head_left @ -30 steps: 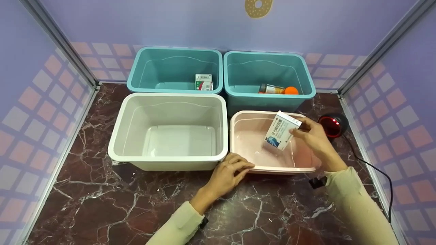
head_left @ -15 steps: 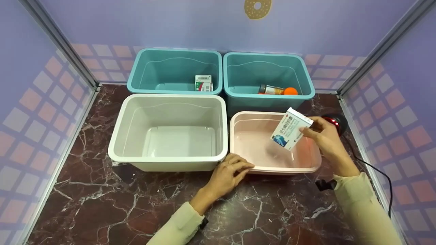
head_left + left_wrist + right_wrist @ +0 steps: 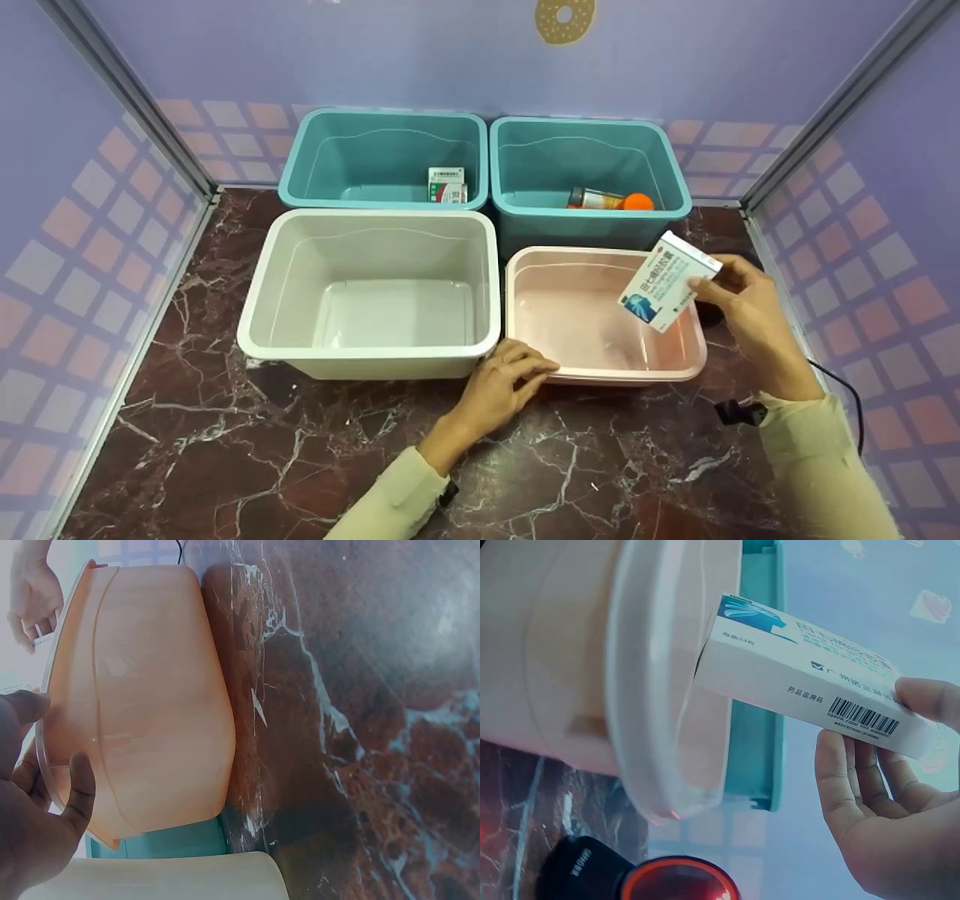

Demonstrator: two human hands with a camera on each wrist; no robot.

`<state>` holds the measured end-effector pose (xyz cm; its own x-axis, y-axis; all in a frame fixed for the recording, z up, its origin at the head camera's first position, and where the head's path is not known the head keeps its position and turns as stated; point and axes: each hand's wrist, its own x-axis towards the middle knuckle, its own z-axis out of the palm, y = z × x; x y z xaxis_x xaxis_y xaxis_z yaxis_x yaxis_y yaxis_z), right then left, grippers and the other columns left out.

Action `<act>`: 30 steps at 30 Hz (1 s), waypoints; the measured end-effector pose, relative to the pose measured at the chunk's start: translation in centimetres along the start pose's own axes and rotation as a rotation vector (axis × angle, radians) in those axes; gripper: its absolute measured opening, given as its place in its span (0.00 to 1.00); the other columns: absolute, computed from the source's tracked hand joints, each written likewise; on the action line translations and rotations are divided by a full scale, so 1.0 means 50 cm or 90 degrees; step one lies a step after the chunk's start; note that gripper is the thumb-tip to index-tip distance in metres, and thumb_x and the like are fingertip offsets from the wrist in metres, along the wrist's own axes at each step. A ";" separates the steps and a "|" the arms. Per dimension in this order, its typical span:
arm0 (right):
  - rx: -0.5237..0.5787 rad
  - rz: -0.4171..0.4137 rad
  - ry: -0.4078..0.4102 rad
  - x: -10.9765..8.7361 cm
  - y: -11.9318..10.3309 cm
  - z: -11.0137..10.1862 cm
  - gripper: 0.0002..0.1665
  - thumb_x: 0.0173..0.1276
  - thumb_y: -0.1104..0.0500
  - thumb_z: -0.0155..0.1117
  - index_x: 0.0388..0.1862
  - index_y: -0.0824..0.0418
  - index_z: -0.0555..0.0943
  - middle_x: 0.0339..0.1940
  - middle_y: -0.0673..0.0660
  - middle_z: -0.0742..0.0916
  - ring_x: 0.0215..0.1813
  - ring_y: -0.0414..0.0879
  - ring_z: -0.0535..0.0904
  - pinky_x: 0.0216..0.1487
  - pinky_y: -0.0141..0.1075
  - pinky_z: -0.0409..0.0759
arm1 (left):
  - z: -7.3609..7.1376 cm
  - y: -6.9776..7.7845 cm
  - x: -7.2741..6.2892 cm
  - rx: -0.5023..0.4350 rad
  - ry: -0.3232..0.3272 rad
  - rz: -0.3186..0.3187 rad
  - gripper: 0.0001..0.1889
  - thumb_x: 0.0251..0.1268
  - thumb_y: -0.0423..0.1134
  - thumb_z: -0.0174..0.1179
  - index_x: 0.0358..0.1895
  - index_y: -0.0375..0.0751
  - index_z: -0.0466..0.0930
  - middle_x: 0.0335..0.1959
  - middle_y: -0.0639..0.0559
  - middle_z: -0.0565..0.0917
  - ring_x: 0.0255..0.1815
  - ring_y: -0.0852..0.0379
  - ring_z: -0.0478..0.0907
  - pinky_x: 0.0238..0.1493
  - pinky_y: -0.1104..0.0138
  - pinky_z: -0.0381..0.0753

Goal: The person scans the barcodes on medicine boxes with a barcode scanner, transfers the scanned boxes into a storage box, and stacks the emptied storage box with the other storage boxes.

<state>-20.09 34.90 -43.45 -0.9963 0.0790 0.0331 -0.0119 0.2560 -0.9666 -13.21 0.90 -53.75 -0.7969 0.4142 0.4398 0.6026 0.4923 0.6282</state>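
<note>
My right hand (image 3: 754,319) pinches a white and blue medicine box (image 3: 670,281) by one end, thumb on the printed face. The box is tilted above the right side of the pink bin (image 3: 570,322). Its barcode side shows in the right wrist view, where the right hand (image 3: 900,795) has the thumb on one face and fingers on another. At the pink bin's front left corner, my left hand (image 3: 499,382) holds the rim. In the left wrist view, the left hand (image 3: 45,802) has fingertips over the rim and a digit against the outer wall.
A barcode scanner (image 3: 679,881) with a red-lit ring stands right of the pink bin. The white bin (image 3: 369,351) is at left. Behind are a blue bin (image 3: 382,120) with medicine boxes (image 3: 448,187) and another blue bin (image 3: 577,127) with bottles (image 3: 600,199).
My right hand has moved right with the medicine box, from over the pink bin's middle right toward its right rim, now covering most of the scanner in the head view. The left hand stays put.
</note>
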 end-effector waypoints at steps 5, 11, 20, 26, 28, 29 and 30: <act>-0.015 0.004 0.013 -0.008 -0.010 -0.022 0.16 0.66 0.63 0.70 0.51 0.58 0.77 0.40 0.46 0.85 0.41 0.37 0.81 0.41 0.23 0.82 | 0.001 -0.002 -0.001 -0.001 0.003 0.002 0.11 0.64 0.37 0.66 0.48 0.53 0.88 0.43 0.59 0.85 0.51 0.58 0.77 0.59 0.66 0.77; 0.019 0.007 0.031 -0.018 -0.015 -0.052 0.16 0.65 0.63 0.70 0.50 0.57 0.78 0.36 0.46 0.85 0.32 0.37 0.83 0.24 0.24 0.77 | 0.000 -0.002 -0.001 -0.002 0.002 0.003 0.10 0.65 0.38 0.65 0.48 0.53 0.88 0.43 0.59 0.85 0.51 0.59 0.77 0.58 0.67 0.77; 0.145 0.000 0.069 -0.028 -0.023 -0.077 0.16 0.62 0.70 0.70 0.48 0.60 0.80 0.34 0.49 0.86 0.33 0.39 0.83 0.32 0.25 0.83 | 0.000 0.001 -0.002 0.005 0.005 0.003 0.10 0.65 0.38 0.66 0.48 0.53 0.88 0.43 0.59 0.85 0.50 0.59 0.77 0.57 0.68 0.78; 0.093 0.000 0.096 -0.035 -0.022 -0.101 0.15 0.62 0.67 0.71 0.47 0.57 0.81 0.35 0.46 0.85 0.34 0.37 0.80 0.33 0.23 0.80 | -0.001 0.003 -0.001 0.000 0.001 -0.005 0.10 0.66 0.38 0.65 0.47 0.53 0.88 0.43 0.59 0.85 0.50 0.59 0.77 0.58 0.68 0.78; 0.098 -0.009 0.099 -0.036 -0.021 -0.109 0.14 0.62 0.68 0.71 0.45 0.57 0.81 0.34 0.46 0.85 0.33 0.36 0.80 0.33 0.22 0.81 | 0.000 0.002 0.000 0.003 0.003 -0.002 0.10 0.66 0.39 0.65 0.48 0.53 0.88 0.43 0.59 0.85 0.50 0.59 0.77 0.58 0.68 0.78; 0.113 -0.012 0.102 -0.037 -0.020 -0.112 0.14 0.62 0.69 0.70 0.44 0.57 0.81 0.33 0.46 0.85 0.33 0.36 0.80 0.33 0.22 0.81 | -0.001 0.002 0.000 0.004 0.004 0.000 0.10 0.66 0.39 0.65 0.48 0.54 0.88 0.43 0.59 0.85 0.50 0.59 0.77 0.58 0.68 0.78; 0.129 -0.015 0.104 -0.038 -0.020 -0.115 0.14 0.62 0.70 0.70 0.44 0.58 0.81 0.33 0.47 0.85 0.33 0.36 0.81 0.34 0.23 0.81 | -0.001 0.001 0.000 0.005 0.004 0.002 0.10 0.66 0.39 0.65 0.48 0.54 0.88 0.43 0.59 0.85 0.50 0.59 0.77 0.58 0.68 0.78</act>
<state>-17.70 40.05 -41.10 -0.9688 0.2342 0.0811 -0.0684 0.0621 -0.9957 -13.19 0.92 -53.68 -0.7954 0.4106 0.4458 0.6051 0.4974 0.6216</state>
